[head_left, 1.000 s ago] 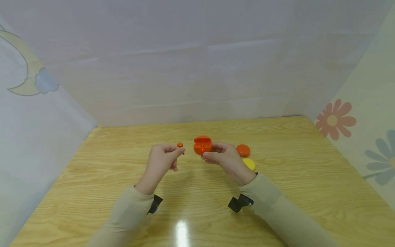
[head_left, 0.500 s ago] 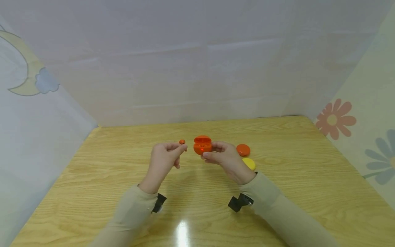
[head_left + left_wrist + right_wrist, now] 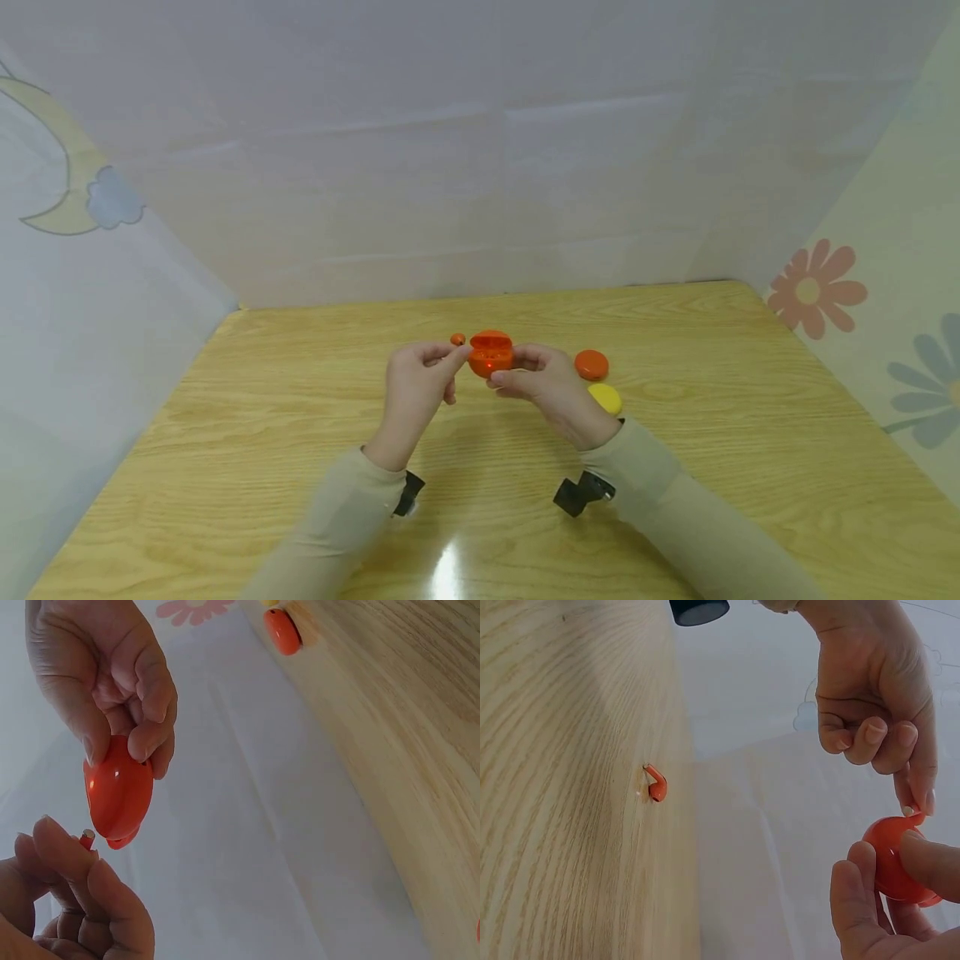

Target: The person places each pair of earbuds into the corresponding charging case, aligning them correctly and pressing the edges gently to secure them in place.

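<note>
My right hand (image 3: 547, 385) grips an orange earbud case (image 3: 491, 357) above the table, its lid open and a small red light glowing on its front. Pinched in my left hand (image 3: 420, 379) is an orange earbud (image 3: 457, 339), just left of the case. Most of its stem is covered by the fingers in the head view; in the left wrist view the stem's end (image 3: 88, 839) pokes out beside the case. A second orange earbud (image 3: 657, 784) lies on the wooden table in the right wrist view. I cannot tell whether the case holds anything.
Right of my right hand, a round orange case (image 3: 592, 365) lies on the table (image 3: 675, 500). A yellow round case (image 3: 606, 398) sits just nearer, partly hidden by my right wrist. Pale cloth walls (image 3: 480, 208) enclose the back and sides.
My left hand has moved right and slightly away from me, bringing the pinched earbud close to the open case. My right hand and the case have hardly moved.
</note>
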Demonstrator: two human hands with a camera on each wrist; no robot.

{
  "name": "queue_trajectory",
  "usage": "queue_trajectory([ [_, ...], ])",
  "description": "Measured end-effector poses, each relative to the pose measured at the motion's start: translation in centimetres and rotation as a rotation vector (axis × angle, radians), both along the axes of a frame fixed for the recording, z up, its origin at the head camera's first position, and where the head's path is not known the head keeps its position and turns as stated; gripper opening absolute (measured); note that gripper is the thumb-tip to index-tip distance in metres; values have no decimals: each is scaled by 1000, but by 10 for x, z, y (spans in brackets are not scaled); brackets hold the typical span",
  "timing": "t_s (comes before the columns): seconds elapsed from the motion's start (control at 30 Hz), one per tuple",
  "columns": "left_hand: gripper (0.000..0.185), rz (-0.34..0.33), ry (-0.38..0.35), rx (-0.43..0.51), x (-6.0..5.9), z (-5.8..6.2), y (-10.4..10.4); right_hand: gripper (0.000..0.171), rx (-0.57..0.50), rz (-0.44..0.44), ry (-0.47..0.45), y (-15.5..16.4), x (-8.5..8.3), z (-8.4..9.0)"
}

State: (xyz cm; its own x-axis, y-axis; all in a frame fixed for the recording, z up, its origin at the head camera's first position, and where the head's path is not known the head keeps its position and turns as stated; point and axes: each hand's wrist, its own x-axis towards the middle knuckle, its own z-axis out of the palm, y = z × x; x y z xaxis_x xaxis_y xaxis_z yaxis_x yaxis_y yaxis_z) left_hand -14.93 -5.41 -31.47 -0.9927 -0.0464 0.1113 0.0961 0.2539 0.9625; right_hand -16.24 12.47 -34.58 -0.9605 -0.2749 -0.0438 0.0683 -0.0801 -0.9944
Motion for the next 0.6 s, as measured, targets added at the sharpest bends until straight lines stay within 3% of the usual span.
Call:
queue_trajectory([
  [0.4,21,-31,72,33,-4,-6,11,33,14,-3,5,-2,-1,0],
  [0.6,21,-31,88,-10,-4,-11,14,32,7,-2,16,-3,0,0],
])
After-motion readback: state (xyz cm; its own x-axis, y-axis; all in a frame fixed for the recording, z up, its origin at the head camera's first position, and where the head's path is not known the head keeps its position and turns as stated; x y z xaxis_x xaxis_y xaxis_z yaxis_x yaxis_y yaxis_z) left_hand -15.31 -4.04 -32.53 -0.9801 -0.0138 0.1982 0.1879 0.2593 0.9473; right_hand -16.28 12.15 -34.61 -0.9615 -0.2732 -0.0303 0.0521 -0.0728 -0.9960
